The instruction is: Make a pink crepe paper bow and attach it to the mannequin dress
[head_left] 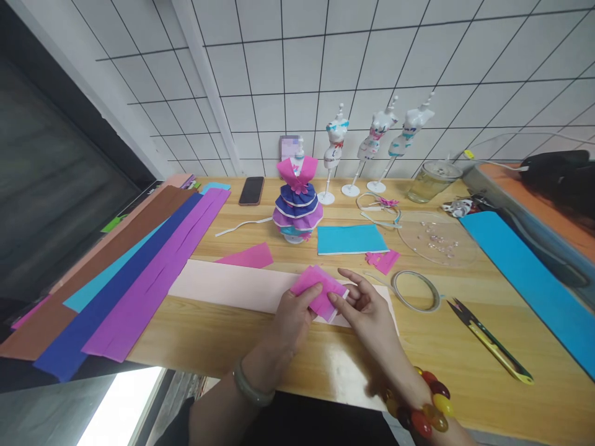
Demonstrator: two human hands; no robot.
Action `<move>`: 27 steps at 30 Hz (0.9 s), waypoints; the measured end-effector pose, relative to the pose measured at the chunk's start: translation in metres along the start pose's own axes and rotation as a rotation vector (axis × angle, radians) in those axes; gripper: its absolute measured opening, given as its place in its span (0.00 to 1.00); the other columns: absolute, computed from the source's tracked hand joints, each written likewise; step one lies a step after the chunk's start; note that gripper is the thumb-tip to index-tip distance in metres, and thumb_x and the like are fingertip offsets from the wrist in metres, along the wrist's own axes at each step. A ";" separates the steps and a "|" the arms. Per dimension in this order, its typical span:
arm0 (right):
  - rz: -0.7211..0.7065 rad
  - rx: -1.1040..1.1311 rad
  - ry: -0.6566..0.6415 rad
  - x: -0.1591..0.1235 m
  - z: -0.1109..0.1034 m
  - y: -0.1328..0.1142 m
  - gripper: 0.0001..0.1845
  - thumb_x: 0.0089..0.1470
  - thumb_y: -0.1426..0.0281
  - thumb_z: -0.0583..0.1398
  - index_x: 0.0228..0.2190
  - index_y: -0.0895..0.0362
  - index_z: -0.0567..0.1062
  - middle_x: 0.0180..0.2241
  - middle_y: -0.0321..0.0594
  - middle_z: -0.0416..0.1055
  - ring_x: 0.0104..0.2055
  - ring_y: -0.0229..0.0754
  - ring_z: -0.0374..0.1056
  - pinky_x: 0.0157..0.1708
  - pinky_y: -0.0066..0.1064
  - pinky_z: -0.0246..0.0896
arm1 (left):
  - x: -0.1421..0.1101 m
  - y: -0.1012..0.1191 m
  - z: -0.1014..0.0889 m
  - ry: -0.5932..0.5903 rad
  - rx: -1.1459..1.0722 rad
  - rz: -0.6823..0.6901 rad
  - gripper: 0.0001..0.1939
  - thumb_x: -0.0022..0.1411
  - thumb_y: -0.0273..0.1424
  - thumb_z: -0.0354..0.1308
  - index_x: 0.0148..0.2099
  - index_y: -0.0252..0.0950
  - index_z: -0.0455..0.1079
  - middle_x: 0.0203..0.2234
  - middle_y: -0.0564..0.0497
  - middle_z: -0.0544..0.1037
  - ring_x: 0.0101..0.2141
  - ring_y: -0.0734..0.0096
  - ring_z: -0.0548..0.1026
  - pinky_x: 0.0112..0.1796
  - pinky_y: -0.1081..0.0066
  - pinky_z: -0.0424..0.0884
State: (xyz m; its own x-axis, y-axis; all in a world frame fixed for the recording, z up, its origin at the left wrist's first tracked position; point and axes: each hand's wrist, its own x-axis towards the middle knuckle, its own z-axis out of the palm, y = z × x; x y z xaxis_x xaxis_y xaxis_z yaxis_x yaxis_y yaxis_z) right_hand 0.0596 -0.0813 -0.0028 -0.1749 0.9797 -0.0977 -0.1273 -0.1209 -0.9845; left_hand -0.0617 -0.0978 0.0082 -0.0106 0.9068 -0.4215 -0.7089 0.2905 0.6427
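Observation:
A small folded piece of pink crepe paper (320, 292) with a white strip along its right edge is gripped by my left hand (297, 313), thumb on top. My right hand (365, 306) pinches that edge between thumb and a finger, its index finger raised. Under both hands lies a long pale pink paper strip (232, 286). Beyond them stands a miniature dress form in a layered pink, blue and purple paper dress (297, 198). A folded turquoise paper piece (352, 240) lies to its right, with pink scraps (383, 260) close by.
To the right are a tape roll (437, 297), thread snips (493, 341), a clear dish (437, 238) of beads and a glass of liquid (430, 181). Three small mannequins (335, 145) and a phone (251, 191) stand or lie behind. Coloured paper strips (153, 279) cover the left side.

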 end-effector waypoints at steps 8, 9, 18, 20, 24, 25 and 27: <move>0.010 -0.012 0.013 -0.001 -0.001 -0.002 0.26 0.45 0.64 0.63 0.46 0.55 0.65 0.21 0.30 0.63 0.21 0.32 0.55 0.21 0.25 0.52 | 0.002 -0.004 -0.005 -0.030 0.028 0.006 0.12 0.50 0.30 0.61 0.38 0.32 0.72 0.32 0.47 0.76 0.37 0.65 0.72 0.40 0.66 0.66; 0.013 -0.008 0.014 -0.001 -0.001 -0.002 0.26 0.45 0.64 0.63 0.46 0.55 0.65 0.21 0.30 0.63 0.22 0.32 0.56 0.22 0.25 0.52 | 0.002 -0.005 -0.005 -0.035 0.033 0.009 0.12 0.50 0.30 0.61 0.39 0.32 0.72 0.32 0.47 0.76 0.37 0.65 0.72 0.41 0.66 0.66; -0.003 0.011 -0.009 -0.001 -0.002 -0.001 0.24 0.46 0.64 0.63 0.46 0.54 0.64 0.26 0.34 0.69 0.26 0.34 0.62 0.27 0.28 0.57 | 0.003 -0.003 -0.005 -0.057 0.061 0.033 0.12 0.50 0.31 0.62 0.37 0.31 0.73 0.30 0.47 0.76 0.34 0.65 0.73 0.41 0.64 0.66; -0.012 0.008 -0.012 0.000 -0.002 0.000 0.25 0.46 0.64 0.63 0.46 0.54 0.65 0.27 0.34 0.70 0.26 0.34 0.63 0.27 0.28 0.58 | 0.004 -0.003 -0.005 -0.064 0.065 0.029 0.11 0.50 0.31 0.61 0.37 0.30 0.73 0.30 0.46 0.76 0.34 0.65 0.73 0.42 0.64 0.66; -0.020 0.008 0.007 0.001 -0.002 0.000 0.25 0.45 0.64 0.63 0.45 0.54 0.65 0.26 0.34 0.70 0.24 0.33 0.62 0.25 0.27 0.57 | 0.004 -0.003 -0.005 -0.064 0.070 0.009 0.11 0.50 0.31 0.61 0.37 0.30 0.73 0.31 0.45 0.77 0.35 0.64 0.73 0.43 0.63 0.66; -0.020 0.011 0.014 0.001 -0.002 0.000 0.25 0.44 0.64 0.63 0.45 0.54 0.65 0.26 0.34 0.70 0.24 0.34 0.62 0.24 0.27 0.57 | 0.004 -0.003 -0.006 -0.064 0.070 0.007 0.12 0.50 0.31 0.62 0.37 0.30 0.73 0.32 0.45 0.77 0.36 0.64 0.73 0.43 0.63 0.66; -0.017 0.016 0.017 0.001 -0.002 0.000 0.26 0.44 0.63 0.63 0.45 0.54 0.65 0.26 0.34 0.69 0.25 0.35 0.63 0.26 0.28 0.57 | 0.004 -0.002 -0.007 -0.059 0.069 0.006 0.12 0.49 0.32 0.62 0.36 0.30 0.73 0.32 0.45 0.77 0.36 0.65 0.73 0.43 0.63 0.66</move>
State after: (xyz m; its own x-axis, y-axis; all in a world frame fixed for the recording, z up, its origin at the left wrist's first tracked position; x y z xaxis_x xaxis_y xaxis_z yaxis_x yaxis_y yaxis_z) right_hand 0.0615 -0.0802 -0.0027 -0.1561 0.9842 -0.0837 -0.1461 -0.1068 -0.9835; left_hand -0.0652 -0.0965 0.0011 0.0283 0.9246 -0.3798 -0.6583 0.3032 0.6890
